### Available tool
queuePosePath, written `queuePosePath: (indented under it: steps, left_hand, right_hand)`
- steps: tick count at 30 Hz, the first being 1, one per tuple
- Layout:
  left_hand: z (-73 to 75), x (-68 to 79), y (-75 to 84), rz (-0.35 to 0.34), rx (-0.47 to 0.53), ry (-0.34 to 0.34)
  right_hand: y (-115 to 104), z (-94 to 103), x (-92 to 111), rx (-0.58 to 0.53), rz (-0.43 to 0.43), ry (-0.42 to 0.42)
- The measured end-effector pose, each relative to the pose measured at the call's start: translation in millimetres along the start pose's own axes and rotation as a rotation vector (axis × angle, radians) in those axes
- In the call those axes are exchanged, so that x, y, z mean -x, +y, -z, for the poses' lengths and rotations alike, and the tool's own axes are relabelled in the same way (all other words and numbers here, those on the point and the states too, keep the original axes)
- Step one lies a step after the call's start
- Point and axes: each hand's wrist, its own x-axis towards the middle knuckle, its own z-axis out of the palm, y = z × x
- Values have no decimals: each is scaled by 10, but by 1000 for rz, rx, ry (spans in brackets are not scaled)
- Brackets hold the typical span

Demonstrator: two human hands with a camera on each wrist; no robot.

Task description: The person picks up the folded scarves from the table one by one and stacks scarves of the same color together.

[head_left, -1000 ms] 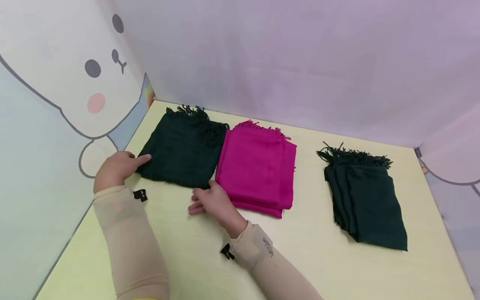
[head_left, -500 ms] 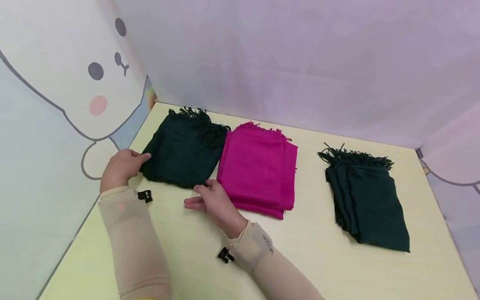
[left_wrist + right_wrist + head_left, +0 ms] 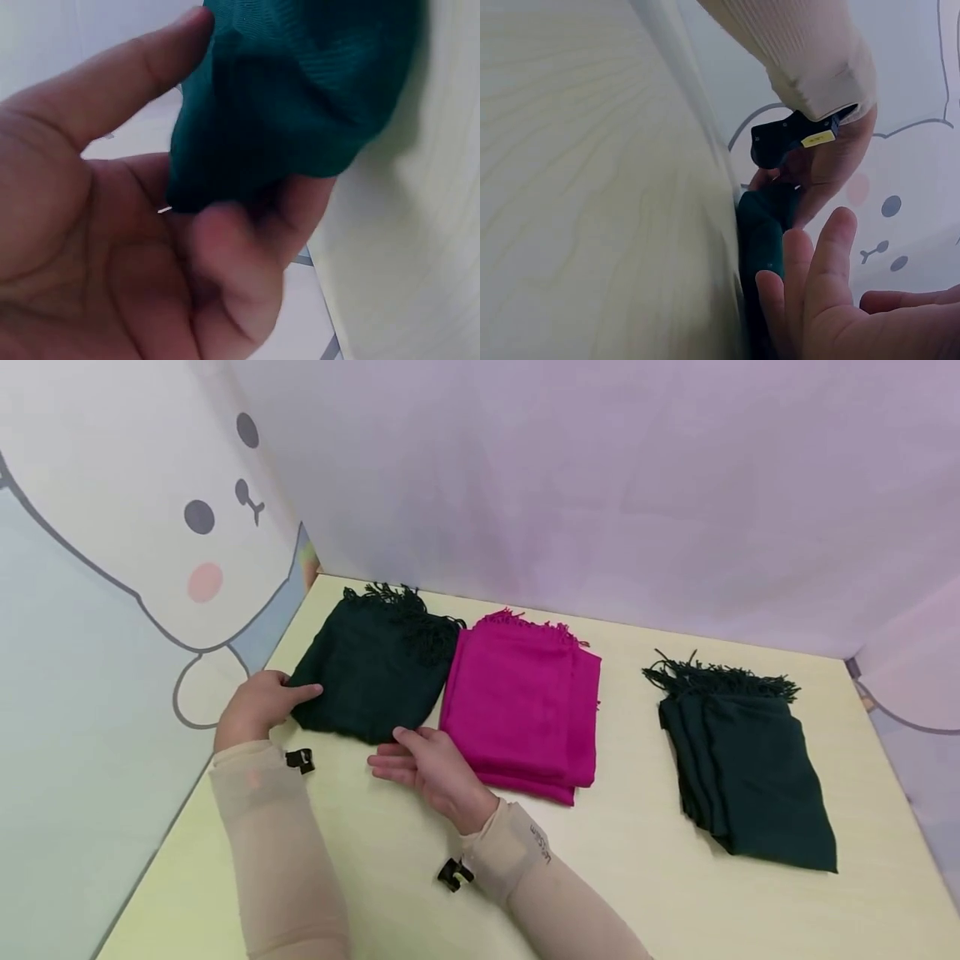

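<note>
A folded dark green scarf (image 3: 371,668) with a fringe at its far edge lies at the back left of the table. My left hand (image 3: 266,706) holds its front left corner, thumb over the cloth. In the left wrist view, bent fingers (image 3: 240,262) lie under the scarf's edge (image 3: 292,97). My right hand (image 3: 438,772) is at the front right of this scarf, thumb tip right at its edge and the other fingers extended. The right wrist view shows these fingers (image 3: 829,262) straight beside the green cloth (image 3: 761,232). A folded magenta scarf (image 3: 521,706) lies just right of it.
Another folded dark green fringed scarf (image 3: 757,768) lies on the right of the pale table (image 3: 622,877). A lilac backdrop (image 3: 562,485) rises behind the table, and a wall with a cartoon animal (image 3: 150,510) stands close on the left.
My right thumb has slid left along the green scarf's front edge, and the right fingers have opened out. The scarf's front right corner looks more tucked in. My left hand stays at its corner.
</note>
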Motion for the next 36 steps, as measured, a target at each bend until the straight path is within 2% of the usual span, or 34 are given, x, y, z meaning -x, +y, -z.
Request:
queuePosePath:
  steps: [6, 12, 16, 20, 26, 31, 36]
  left_hand:
    - [-40, -23, 13, 13, -28, 16]
    - [22, 63, 12, -16, -22, 0]
    - [25, 93, 3, -53, 57, -48]
    - [-3, 61, -2, -39, 97, -83]
    - [8, 42, -25, -35, 31, -67]
    - [13, 58, -41, -41, 58, -89]
    - [12, 91, -42, -29, 83, -74]
  right_hand:
    - [44, 4, -56, -6, 8, 23]
    - [47, -28, -75, -2, 35, 71]
    - [39, -30, -47, 9, 32, 87]
    - [58, -5, -41, 22, 10, 56]
    - [48, -2, -32, 13, 19, 33]
    - [-13, -13, 11, 39, 26, 28]
    - [73, 17, -32, 51, 9, 27]
